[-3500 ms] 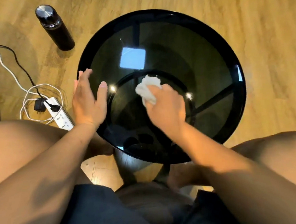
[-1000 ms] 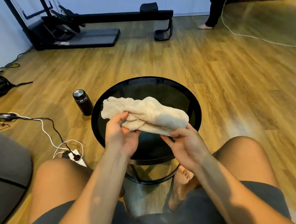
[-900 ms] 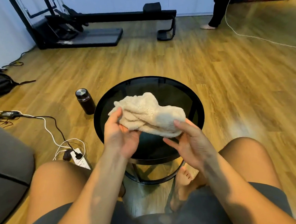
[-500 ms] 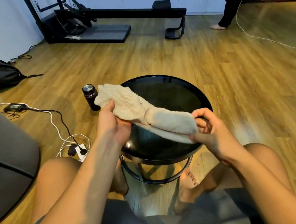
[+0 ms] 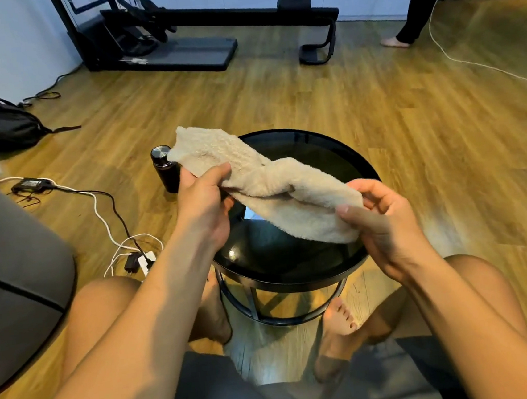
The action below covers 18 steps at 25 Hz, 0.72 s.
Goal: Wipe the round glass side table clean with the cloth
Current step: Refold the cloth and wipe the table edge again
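The cloth [image 5: 264, 192] is held up above the round glass table [image 5: 342, 159], not touching it. The left hand [image 5: 203, 205] pinches one end and the right hand [image 5: 376, 217] pinches the other, likely to find a clean side. A few seconds ago the cloth was bunched small, rubbing the glass.

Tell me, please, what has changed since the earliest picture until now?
The cloth left the glass table: before, the right hand wiped with it bunched; now both hands hold it stretched above. The left hand let go of the rim. The bottle stayed.
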Each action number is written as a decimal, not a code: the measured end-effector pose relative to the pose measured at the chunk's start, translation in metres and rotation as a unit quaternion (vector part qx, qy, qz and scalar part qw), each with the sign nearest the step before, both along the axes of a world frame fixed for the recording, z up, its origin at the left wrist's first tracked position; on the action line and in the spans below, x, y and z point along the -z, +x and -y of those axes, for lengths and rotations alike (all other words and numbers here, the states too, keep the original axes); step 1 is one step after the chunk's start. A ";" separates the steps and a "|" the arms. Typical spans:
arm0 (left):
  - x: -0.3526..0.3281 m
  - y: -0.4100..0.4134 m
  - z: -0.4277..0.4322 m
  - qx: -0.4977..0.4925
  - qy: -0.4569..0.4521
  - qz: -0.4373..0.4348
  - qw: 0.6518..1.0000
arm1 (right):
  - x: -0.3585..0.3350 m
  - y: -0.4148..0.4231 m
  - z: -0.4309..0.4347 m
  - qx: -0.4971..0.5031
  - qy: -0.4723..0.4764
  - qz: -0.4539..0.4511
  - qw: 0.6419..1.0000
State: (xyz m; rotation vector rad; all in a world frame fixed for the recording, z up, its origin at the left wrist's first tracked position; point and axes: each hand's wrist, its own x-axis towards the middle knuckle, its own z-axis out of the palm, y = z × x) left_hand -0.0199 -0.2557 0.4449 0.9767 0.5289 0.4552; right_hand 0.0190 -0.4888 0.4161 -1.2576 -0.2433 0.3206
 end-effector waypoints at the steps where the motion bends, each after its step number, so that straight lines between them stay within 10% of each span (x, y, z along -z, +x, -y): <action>1: -0.001 0.000 0.001 -0.005 0.000 -0.002 1.000 | -0.005 0.002 -0.003 0.007 0.018 0.001 1.000; 5: -0.004 0.002 0.000 -0.024 -0.029 0.002 0.999 | -0.006 0.001 -0.009 0.045 -0.147 0.197 0.968; 8: -0.011 0.003 -0.007 -0.049 -0.077 0.037 0.995 | 0.027 -0.007 -0.003 -0.007 -0.390 0.458 0.799; 10: -0.017 0.001 -0.006 -0.035 -0.081 0.050 0.995 | 0.040 -0.009 0.003 -0.142 -0.523 0.403 0.738; 15: -0.032 -0.006 0.019 0.146 -0.009 -0.051 0.988 | -0.004 0.001 -0.013 -0.059 -0.299 0.203 0.931; 18: -0.039 0.000 0.029 0.154 -0.015 -0.060 0.986 | -0.021 0.007 -0.027 -0.182 -0.201 0.116 0.956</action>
